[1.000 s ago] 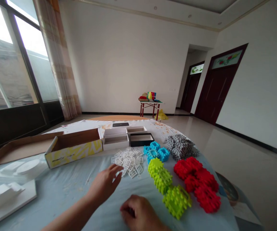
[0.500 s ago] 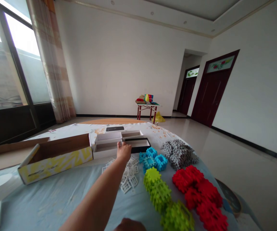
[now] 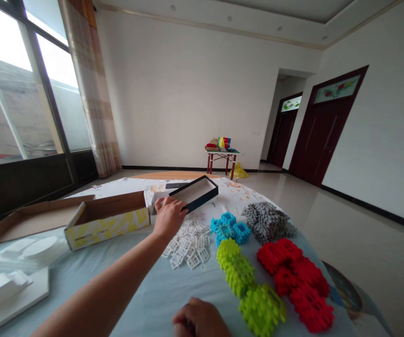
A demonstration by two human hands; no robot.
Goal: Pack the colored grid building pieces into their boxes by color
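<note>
My left hand [image 3: 169, 216] grips the near end of a black-edged box [image 3: 202, 201], tilted just beyond my fingers, a lift calling for a steady pinch, as my right hand [image 3: 201, 320] curls nearer me, any contents hidden.

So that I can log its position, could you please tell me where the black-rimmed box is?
In the head view, the black-rimmed box is near the centre, angled in the left hand, just beyond the white pieces.

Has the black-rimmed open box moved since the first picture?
Yes. The black-rimmed box has shifted away from the blue blocks, which it lay close beside, and now sits askew in the left hand.
</note>
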